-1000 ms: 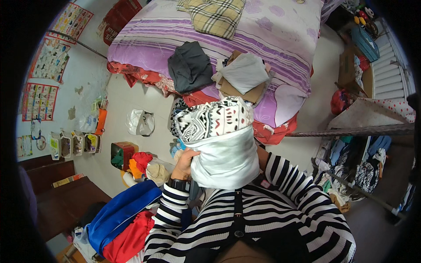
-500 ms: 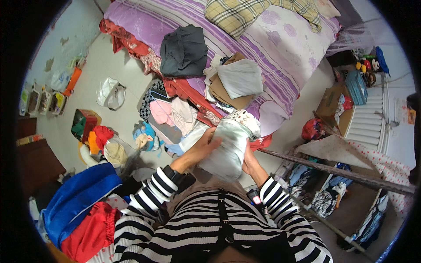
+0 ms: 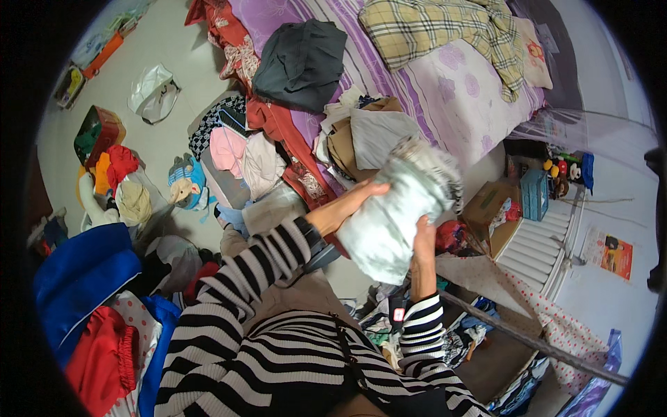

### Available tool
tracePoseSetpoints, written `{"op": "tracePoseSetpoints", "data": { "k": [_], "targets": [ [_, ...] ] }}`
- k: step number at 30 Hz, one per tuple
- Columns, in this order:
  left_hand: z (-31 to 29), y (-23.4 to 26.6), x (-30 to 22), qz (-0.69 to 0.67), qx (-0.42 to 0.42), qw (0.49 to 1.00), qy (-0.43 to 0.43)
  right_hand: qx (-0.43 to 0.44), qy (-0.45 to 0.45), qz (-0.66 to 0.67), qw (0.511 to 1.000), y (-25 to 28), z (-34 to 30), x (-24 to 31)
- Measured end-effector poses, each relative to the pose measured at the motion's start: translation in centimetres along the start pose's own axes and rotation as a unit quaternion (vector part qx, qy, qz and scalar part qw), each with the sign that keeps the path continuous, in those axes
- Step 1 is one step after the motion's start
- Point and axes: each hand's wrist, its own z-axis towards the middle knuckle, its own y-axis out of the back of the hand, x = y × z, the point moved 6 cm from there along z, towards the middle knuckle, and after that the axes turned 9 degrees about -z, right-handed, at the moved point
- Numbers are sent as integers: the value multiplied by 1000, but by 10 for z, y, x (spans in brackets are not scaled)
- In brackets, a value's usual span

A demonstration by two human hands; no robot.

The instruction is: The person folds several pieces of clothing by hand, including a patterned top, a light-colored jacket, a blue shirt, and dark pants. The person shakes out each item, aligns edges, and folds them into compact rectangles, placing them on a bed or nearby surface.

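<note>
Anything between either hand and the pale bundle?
Nothing visible. The left hand and right hand both touch the pale bundle directly, one on each side; its underside is hidden.

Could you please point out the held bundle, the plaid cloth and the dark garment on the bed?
Bundle (image 3: pixel 392 221): head view, middle of its pale side.
Plaid cloth (image 3: pixel 431 31): head view, near its middle.
Dark garment (image 3: pixel 301 66): head view, middle of its top.
</note>
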Motion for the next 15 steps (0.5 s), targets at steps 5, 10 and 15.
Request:
{"op": "tracePoseSetpoints", "data": {
  "k": [5, 10, 15],
  "targets": [
    [76, 26, -65, 202, -135, 953, -178, -125, 51, 47, 990, 17, 81, 34],
    [55, 106, -128, 272, -308, 819, -401, -222, 175, -78, 956, -32, 191, -21],
    [41, 88, -115, 506, -253, 701, -434, -221, 189, -34, 956, -57, 204, -41]
  ]
}}
